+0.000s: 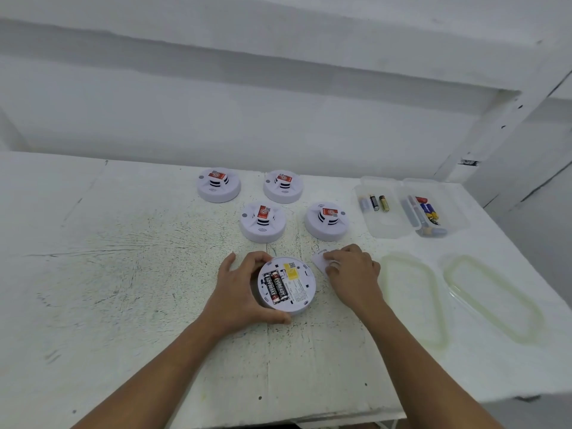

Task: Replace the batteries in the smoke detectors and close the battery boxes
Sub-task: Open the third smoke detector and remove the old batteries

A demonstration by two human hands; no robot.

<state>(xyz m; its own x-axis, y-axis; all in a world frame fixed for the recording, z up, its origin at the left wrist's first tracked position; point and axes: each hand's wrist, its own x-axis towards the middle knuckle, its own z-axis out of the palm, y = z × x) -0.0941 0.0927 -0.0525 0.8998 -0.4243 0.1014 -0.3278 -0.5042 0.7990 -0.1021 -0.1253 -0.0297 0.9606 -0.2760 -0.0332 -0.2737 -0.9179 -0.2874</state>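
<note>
Smoke detector [298,291] upturned, batteries [276,288] showing, left hand [238,292] gripping its rim, right hand [353,270] pinching half-hidden white cover [318,261]

Both forearms bare, reaching forward. Your left hand [244,289] curls round the upturned smoke detector [288,284], thumb at its near rim. Your right hand [353,270] is palm down, fingertips bent onto the battery cover [318,261]; grip unclear.

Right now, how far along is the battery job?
Done: two batteries sit in the flipped detector gripped by the left hand. In hand: the right hand holds its loose cover, still off. Left: closing it; four detectors behind sit face up, status unclear; both battery boxes stand open.
</note>
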